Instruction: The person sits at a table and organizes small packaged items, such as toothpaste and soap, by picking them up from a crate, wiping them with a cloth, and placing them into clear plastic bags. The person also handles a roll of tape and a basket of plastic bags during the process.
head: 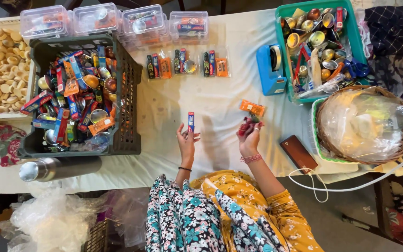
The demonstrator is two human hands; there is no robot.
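- Floral cloth [197, 219] drapes the person's lap closest to the lens, and both forearms rise out of it toward the white table cover [164, 100].
- Left hand [186, 140] pinches a small red-and-blue box [191, 122] upright between thumb and fingertips; the box sticks up just above the grip.
- Right hand [249, 137] is closed round a few small items: an orange packet [252, 108] stands out above the fingers, with something red and a dark piece tucked just beneath it. What those two pieces are I cannot tell.
- Between the two hands lies bare cloth; the hands are near each other but not touching.
- Just to the outer side of the right wrist rests a brown wallet-like case [298, 153], with a white cable [350, 184] looping past it.
- Well beyond the fingertips, three clear pouches [187, 64] lie in a row, each with a similar set of items inside.
- Farther out on the left hand's side sits a dark crate [131, 112] full of boxes, packets and little metal bowls.
- Beyond the right hand stand a blue tape dispenser [270, 70], a green tray [283, 14] of brass bowls, and a wicker basket [399, 140] lined with plastic.
- Clear lidded boxes [113, 19] line the far edge.
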